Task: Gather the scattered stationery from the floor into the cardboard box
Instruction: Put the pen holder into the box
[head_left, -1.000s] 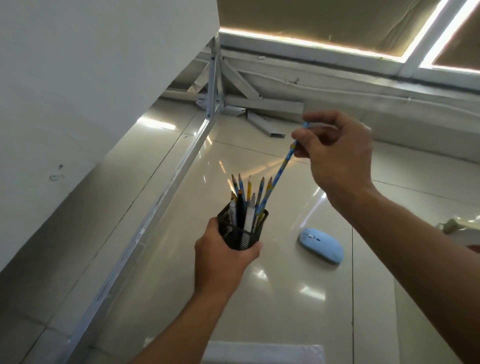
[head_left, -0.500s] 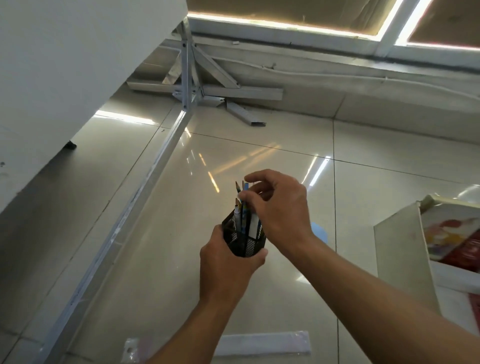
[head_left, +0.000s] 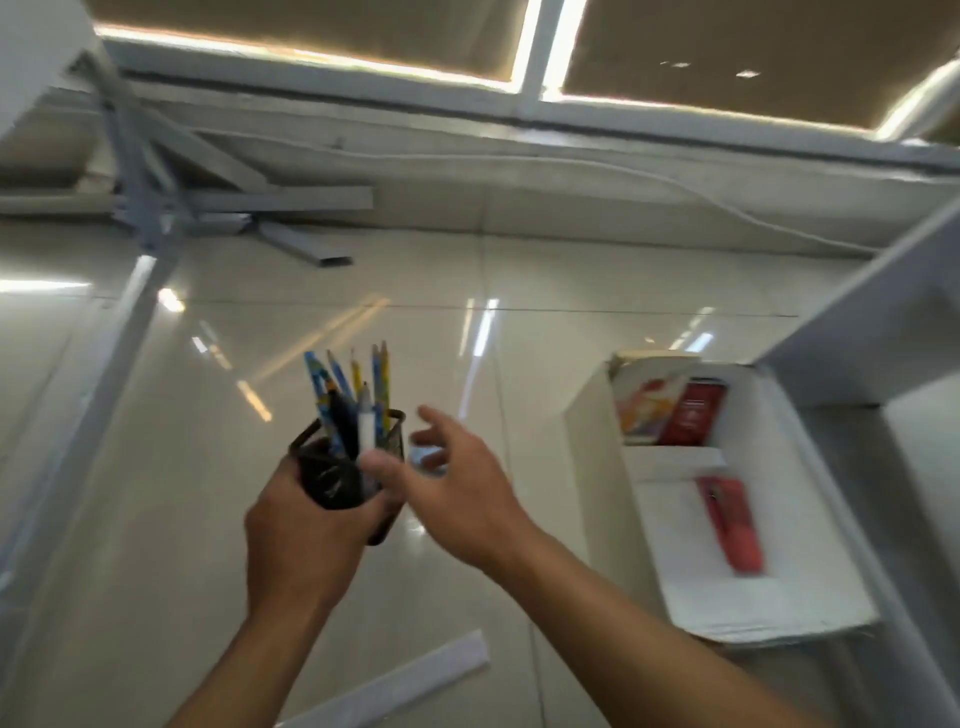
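- Left hand (head_left: 301, 525) clenched round black mesh cup (head_left: 337, 470), held above floor (head_left: 156, 519).
- Cup holds pencils (head_left: 358, 387), tips up.
- Right hand (head_left: 457, 483) released, fingers spread, just right of cup.
- Box (head_left: 779, 582) on floor at right, well apart from cup; books (head_left: 670, 410) and red item (head_left: 732, 522) inside.
- White strip (head_left: 415, 680) on floor below the hands.

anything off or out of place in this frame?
Only one: a flat white strip lies loose and askew on the glossy tiled floor, outside the white cardboard box. The black mesh pen cup is tilted in the left hand.
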